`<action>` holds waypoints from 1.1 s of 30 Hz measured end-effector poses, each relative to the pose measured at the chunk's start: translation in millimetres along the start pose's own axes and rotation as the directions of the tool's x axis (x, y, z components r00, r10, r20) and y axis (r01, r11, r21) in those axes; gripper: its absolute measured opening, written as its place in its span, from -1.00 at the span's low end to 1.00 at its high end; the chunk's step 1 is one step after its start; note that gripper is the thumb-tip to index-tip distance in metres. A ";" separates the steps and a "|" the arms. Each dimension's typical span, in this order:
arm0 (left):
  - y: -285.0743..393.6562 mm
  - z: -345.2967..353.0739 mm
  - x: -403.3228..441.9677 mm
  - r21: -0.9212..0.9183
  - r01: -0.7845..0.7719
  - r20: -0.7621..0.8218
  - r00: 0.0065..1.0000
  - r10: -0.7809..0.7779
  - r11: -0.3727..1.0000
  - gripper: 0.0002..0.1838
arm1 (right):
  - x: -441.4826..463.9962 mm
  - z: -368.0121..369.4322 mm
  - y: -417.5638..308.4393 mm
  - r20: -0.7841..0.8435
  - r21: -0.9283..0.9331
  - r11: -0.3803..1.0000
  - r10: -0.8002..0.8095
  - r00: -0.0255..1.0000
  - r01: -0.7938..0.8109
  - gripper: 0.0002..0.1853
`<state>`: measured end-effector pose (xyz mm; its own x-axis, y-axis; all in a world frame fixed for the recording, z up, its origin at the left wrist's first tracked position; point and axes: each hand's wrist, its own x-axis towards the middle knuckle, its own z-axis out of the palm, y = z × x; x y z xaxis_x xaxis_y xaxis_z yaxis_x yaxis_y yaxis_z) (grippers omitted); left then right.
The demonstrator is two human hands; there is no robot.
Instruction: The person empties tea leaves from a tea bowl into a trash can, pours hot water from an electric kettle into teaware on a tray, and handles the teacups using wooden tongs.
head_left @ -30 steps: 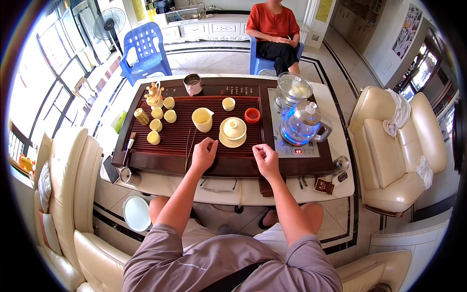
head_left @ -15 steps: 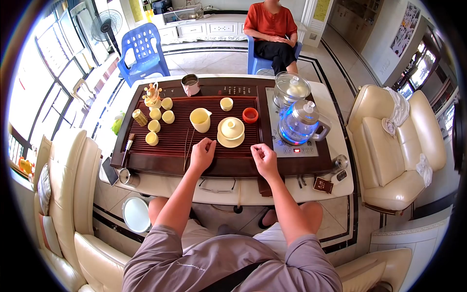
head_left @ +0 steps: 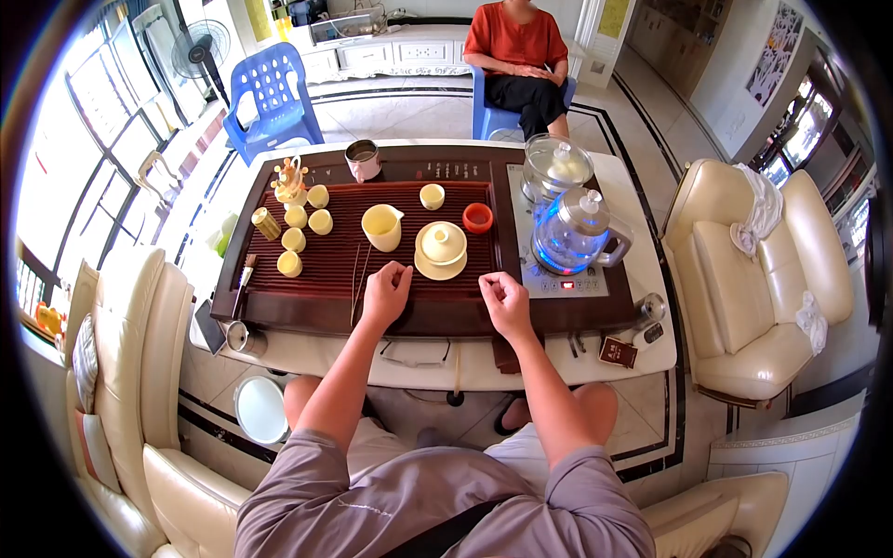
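My left hand (head_left: 387, 292) rests loosely curled on the front edge of the dark wooden tea tray (head_left: 446, 321), beside a pair of tongs (head_left: 359, 284). Just past it stands a pale yellow pitcher (head_left: 381, 229). My right hand (head_left: 505, 301), also curled in a loose fist, rests on the same edge to the right. Between and beyond the hands is a lidded gaiwan (head_left: 441, 245) on its saucer. Behind it are a small yellow cup (head_left: 432, 196) and a red cup (head_left: 478, 219). Neither hand shows anything in its fingers.
At right, a glass kettle (head_left: 569, 237) glows blue on a heating plate (head_left: 581, 285), with a lidded glass pot (head_left: 556, 169) behind. Several small yellow cups (head_left: 294, 240) and a figurine (head_left: 289, 175) stand left. Glasses (head_left: 415, 361) lie in front. A person (head_left: 518, 56) sits opposite.
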<state>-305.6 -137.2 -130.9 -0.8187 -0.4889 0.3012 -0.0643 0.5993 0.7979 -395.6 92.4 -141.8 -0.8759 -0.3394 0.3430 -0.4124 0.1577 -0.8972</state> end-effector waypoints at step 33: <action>-0.2 0.0 0.0 -0.023 -0.022 -0.003 1.000 0.022 1.000 -0.74 | 0.3 0.0 -1.2 -0.003 -0.003 1.000 -0.020 1.000 0.020 -0.86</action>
<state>-305.5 -137.4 -131.2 -0.8185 -0.4772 0.3199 -0.0334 0.5954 0.8027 -395.4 92.2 -140.6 -0.8680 -0.3398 0.3620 -0.4310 0.1539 -0.8891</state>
